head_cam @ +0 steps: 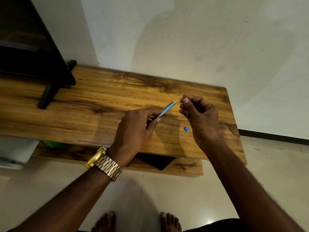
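Note:
My left hand [138, 124], with a gold watch on its wrist, grips a blue pen [167, 109] by its lower end above the wooden table [100, 101]. The pen slants up to the right and ends in a pale tip. Just right of that tip, my right hand [199, 114] hovers with curled fingers, thumb and forefinger pressed together. Whether something small sits between them cannot be told. A tiny blue piece [186, 129] lies on the table below the right hand.
A black screen on a black stand [48, 91] fills the table's left end. A pale wall rises behind the table. A lower wooden shelf [184, 166] sits under the top, and my bare feet stand on the tiled floor [150, 195].

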Demonstrator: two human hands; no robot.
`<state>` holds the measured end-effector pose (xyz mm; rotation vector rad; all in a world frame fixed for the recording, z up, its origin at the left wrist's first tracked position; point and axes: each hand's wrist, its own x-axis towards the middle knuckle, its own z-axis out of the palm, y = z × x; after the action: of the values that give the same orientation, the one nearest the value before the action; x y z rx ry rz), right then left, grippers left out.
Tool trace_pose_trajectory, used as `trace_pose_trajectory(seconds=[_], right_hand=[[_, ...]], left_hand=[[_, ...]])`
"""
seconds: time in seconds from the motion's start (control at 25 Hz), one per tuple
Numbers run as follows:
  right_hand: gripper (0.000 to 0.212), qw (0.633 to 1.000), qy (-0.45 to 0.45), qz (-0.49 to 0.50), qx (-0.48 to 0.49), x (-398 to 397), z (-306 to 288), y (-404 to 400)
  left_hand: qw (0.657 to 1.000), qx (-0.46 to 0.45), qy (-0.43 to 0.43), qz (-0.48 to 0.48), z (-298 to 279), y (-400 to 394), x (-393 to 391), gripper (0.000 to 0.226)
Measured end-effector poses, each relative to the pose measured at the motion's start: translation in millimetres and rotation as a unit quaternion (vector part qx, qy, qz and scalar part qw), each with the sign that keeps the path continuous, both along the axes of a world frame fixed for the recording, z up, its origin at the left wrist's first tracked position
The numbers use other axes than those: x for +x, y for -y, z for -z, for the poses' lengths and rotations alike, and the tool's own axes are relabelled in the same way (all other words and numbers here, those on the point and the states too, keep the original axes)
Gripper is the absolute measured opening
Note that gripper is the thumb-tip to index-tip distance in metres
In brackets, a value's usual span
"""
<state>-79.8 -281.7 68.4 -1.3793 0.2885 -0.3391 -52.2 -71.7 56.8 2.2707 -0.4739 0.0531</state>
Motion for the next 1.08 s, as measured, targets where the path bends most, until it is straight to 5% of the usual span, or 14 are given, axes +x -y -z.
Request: trace_pose_trajectory(seconds=[0.6,0.84,1.08], right_hand=[[0.012,0.996,0.016,-0.025,-0.079,-4,0,3],[0.015,0.965,0.003,-0.061,-0.254,-7,-1,14],[0.014,0.976,-0.023,-0.070,-0.204,-8,1,14]], left_hand=[[1.000,0.023,0.020,0.000,-1,0,-1,0.028],[0.995,0.088,0.035,0.008,-2,-1,-1,0.028],[0.998,0.047,0.025,0.032,1,2,-5,0.030]])
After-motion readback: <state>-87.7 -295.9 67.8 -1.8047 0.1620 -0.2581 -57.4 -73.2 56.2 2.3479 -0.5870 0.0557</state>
